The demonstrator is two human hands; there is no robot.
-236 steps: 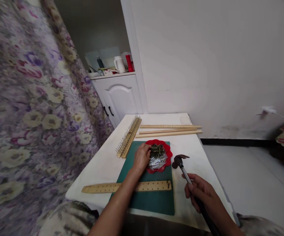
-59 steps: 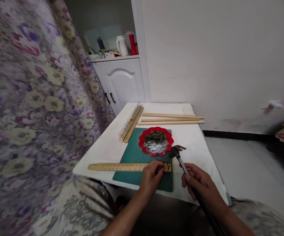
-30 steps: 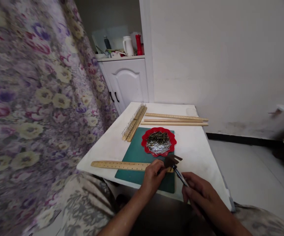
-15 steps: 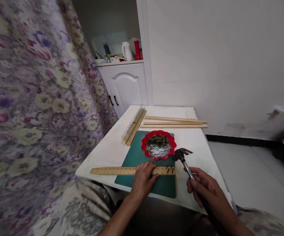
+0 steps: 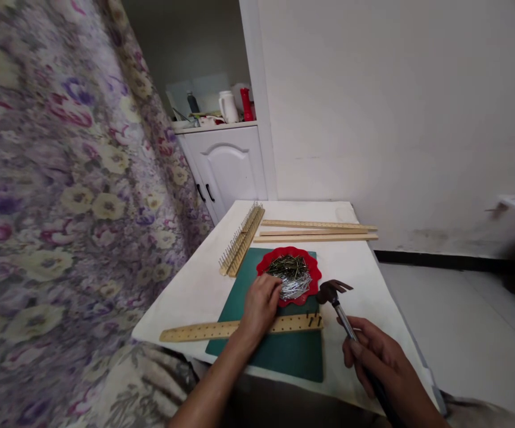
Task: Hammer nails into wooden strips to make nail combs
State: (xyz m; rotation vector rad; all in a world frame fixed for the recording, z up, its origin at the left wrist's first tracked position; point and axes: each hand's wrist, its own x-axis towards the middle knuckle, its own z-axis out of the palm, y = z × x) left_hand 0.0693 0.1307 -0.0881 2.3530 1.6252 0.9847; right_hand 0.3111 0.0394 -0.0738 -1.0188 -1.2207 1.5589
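My left hand (image 5: pixel 260 303) is over the near-left edge of a red scalloped bowl (image 5: pixel 264 258) of loose nails (image 5: pixel 291 274). Its fingers are curled together at the nails; whatever they hold is hidden. Under that wrist, a pale wooden strip with rows of small holes (image 5: pixel 199 331) lies across a green mat (image 5: pixel 284 356). Several dark nails (image 5: pixel 314 319) stand up at the strip's right end. My right hand (image 5: pixel 376 359) is closed round the handle of a claw hammer (image 5: pixel 338 306), its head raised just right of the bowl.
Wooden strips full of upright nails (image 5: pixel 242 242) lie at the back left of the white table (image 5: pixel 186 285). Several bare strips (image 5: pixel 315 233) lie along the back. A floral curtain (image 5: pixel 83 178) hangs on the left, and a white cabinet (image 5: pixel 226 163) stands behind.
My left hand has left the wooden strip and moved forward to the nail bowl, its fingers drawing together. The strip now lies slightly tilted. My right hand still grips the hammer.
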